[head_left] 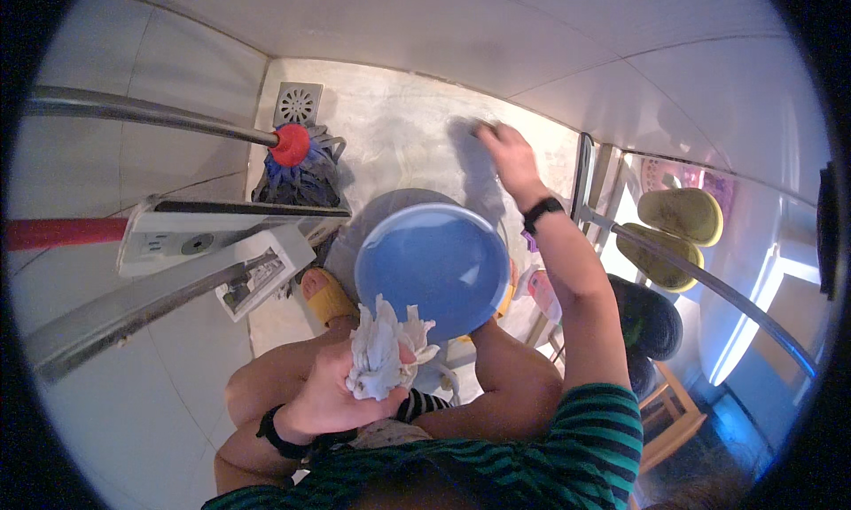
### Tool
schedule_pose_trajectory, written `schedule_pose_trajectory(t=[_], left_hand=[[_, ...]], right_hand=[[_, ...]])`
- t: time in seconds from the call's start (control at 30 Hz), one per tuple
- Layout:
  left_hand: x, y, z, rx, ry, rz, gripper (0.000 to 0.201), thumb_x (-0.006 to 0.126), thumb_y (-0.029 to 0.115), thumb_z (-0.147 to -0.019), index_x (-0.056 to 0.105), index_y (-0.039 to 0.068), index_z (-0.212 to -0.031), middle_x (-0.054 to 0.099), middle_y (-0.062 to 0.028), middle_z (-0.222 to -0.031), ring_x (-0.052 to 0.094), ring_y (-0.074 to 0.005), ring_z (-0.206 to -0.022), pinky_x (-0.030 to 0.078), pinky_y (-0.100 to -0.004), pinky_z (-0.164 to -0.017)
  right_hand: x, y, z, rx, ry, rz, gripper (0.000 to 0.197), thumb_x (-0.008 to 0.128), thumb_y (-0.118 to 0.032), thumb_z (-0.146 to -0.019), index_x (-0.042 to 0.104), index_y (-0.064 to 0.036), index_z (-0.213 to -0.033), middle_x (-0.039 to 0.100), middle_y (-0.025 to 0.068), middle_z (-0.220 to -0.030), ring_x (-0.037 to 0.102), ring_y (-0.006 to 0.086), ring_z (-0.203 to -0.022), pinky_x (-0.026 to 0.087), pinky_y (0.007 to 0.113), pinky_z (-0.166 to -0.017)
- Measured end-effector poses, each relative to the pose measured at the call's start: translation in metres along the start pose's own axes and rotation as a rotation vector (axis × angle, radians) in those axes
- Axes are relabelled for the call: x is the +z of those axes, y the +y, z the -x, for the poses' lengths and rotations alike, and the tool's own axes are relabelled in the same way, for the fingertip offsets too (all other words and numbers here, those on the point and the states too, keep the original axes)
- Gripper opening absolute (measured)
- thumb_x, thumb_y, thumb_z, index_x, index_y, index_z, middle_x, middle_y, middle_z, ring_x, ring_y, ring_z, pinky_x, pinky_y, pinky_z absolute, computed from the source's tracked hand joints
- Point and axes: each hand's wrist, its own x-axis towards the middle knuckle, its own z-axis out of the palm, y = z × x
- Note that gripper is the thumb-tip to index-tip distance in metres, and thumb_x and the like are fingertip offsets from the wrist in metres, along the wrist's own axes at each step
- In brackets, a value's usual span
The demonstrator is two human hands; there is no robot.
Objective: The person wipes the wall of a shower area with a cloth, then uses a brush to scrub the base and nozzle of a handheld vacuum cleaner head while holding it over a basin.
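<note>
My left hand (330, 393) is closed around a crumpled white cloth (379, 355) with several loose flaps sticking up, held above my lap at the near side of the basin. A round blue basin (432, 266) with a pale rim stands on the floor between my feet. Beyond the basin to the right, my right hand (511, 155) reaches out over the light floor near the far wall. Its fingertips are blurred, and a dark smudge beside them could be shadow; whether they hold anything cannot be made out.
At left a mop with a red collar (290, 145) and dark strands rests by a square floor drain (298, 103). A flat white mop head (204, 239) and a metal pole (133, 310) lean nearby. Olive slippers (669, 235) sit behind a metal rail (709, 284) at right.
</note>
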Motion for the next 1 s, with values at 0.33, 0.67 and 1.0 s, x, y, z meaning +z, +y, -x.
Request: schedule_pose_trajectory(t=[0.33,0.67,1.0], left_hand=[[-0.025,0.005,-0.002,-0.112,0.020,0.019,0.033,0.068,0.004,-0.064,0.058,0.004,-0.095,0.060,-0.0066,-0.091,0.058,-0.0177,-0.085,0.043,-0.0278,-0.075],[-0.035,0.006,0.004,-0.226,0.082,0.252,0.035,0.070,0.003,-0.062,0.057,0.002,-0.095,0.059,-0.0096,-0.095,0.056,-0.0202,-0.090,0.042,-0.0312,-0.080],[-0.033,0.022,-0.007,-0.227,0.035,0.132,0.036,0.069,0.000,-0.062,0.057,0.002,-0.096,0.058,-0.0105,-0.095,0.056,-0.0210,-0.091,0.042,-0.0316,-0.080]], right_hand=[[0.078,-0.047,-0.135,-0.576,-0.097,0.677,0.039,0.044,-0.009,-0.078,0.044,-0.0025,-0.117,0.042,0.0107,-0.117,0.044,0.0221,-0.102,0.037,0.033,-0.087],[0.037,0.066,-0.022,-0.145,-0.046,0.309,0.048,0.047,-0.004,-0.072,0.043,-0.0050,-0.119,0.041,0.0132,-0.119,0.046,0.0290,-0.099,0.039,0.036,-0.085],[0.080,-0.022,-0.108,-0.065,-0.019,-0.190,0.034,0.040,-0.028,-0.086,0.048,-0.0019,-0.107,0.053,0.0177,-0.099,0.047,0.0321,-0.098,0.037,0.040,-0.085]])
